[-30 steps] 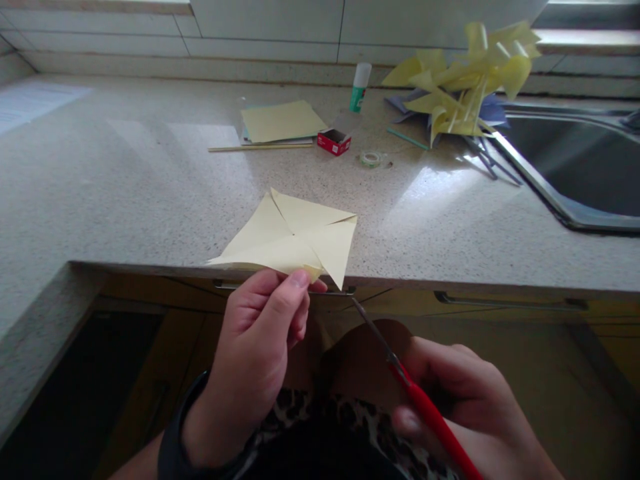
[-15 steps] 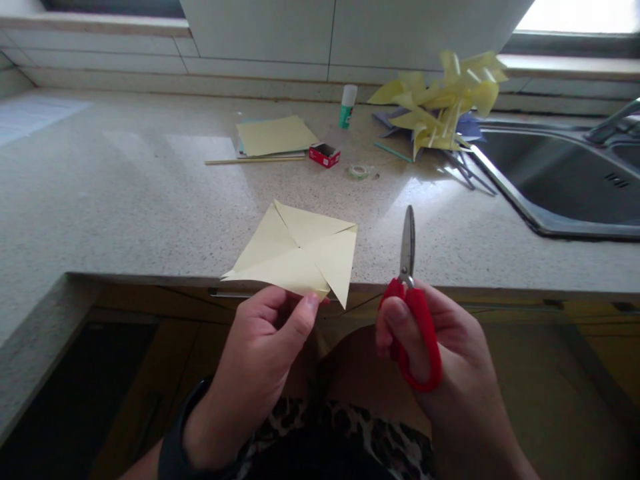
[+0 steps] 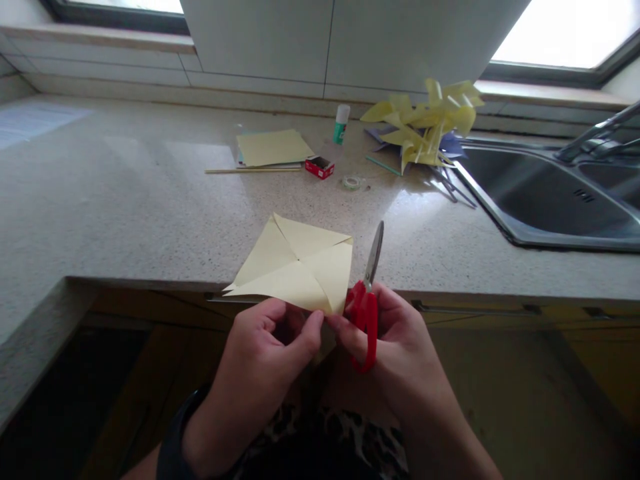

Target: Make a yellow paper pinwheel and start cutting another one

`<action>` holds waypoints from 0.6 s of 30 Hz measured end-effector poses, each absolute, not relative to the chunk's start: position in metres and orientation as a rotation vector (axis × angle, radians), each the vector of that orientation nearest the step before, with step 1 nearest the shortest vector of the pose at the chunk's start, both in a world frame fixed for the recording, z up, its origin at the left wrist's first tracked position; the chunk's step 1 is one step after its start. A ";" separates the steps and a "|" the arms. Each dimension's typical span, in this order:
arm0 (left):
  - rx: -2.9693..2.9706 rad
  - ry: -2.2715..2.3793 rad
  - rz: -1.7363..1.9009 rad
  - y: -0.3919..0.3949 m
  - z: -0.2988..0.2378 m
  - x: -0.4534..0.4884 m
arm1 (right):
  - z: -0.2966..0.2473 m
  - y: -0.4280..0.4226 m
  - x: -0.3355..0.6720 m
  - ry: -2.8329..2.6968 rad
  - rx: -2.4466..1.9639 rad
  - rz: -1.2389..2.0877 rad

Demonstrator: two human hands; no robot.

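Note:
A square sheet of pale yellow paper (image 3: 300,260), cut inward from its corners and with a small dark dot at its centre, is held at the counter's front edge. My left hand (image 3: 275,353) is closed on its near corner, thumb on top. My right hand (image 3: 390,353) has red-handled scissors (image 3: 369,307) looped on it, blades together and pointing up and away. The thumb and fingers of that hand also touch the paper's near right corner, close to the left thumb. Fingers beneath the paper are hidden.
On the speckled counter (image 3: 150,220) lie a stack of paper (image 3: 275,148), a thin stick (image 3: 255,170), a red box (image 3: 319,167), a tape roll (image 3: 351,182) and a glue stick (image 3: 341,125). Yellow and purple paper pinwheels (image 3: 425,127) lie beside the steel sink (image 3: 540,187).
My right hand has moved left with the scissors, which tilt more now, and it has come to the paper's near corner. My left hand keeps its hold. The view has shifted slightly.

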State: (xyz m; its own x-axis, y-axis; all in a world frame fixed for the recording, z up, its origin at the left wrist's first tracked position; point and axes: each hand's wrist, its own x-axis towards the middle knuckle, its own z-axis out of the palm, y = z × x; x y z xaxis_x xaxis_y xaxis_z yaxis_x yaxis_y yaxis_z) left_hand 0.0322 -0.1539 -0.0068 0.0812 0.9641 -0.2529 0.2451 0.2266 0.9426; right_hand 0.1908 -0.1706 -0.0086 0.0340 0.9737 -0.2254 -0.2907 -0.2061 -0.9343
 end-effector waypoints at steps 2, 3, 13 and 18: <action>1.222 1.375 0.844 -0.155 -0.007 0.032 | -0.009 -0.171 0.192 -0.834 -1.148 1.437; 1.205 1.351 0.853 -0.155 -0.007 0.032 | -0.010 -0.172 0.192 -0.833 -1.141 1.436; 0.909 1.127 0.975 -0.153 -0.034 0.030 | -0.009 -0.174 0.201 -0.909 -1.196 1.490; 0.735 1.074 0.950 -0.157 -0.036 0.034 | -0.010 -0.173 0.213 -1.141 -1.425 1.327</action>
